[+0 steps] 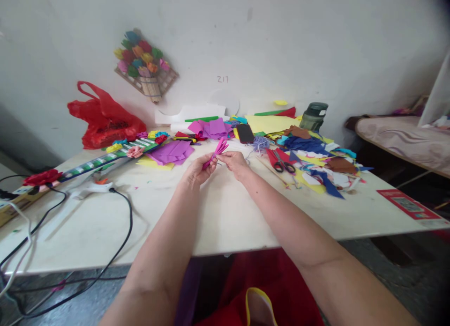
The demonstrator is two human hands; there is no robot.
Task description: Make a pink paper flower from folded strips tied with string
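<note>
Head view, left hand [197, 170] and right hand [235, 161] pinching pink paper flower [215, 152]

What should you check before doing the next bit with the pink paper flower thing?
1. Left hand grips the pink folded paper: ok.
2. Right hand touches the paper's base: ok, though what its fingers pinch cannot be told.
3. Scissors within reach on the table: ok, lying right of the hands.
4. Glue gun ready: cannot tell; it lies left with its black cord attached.
5. Spare purple paper nearby: ok.
6. Bare table under the hands: ok.
</note>
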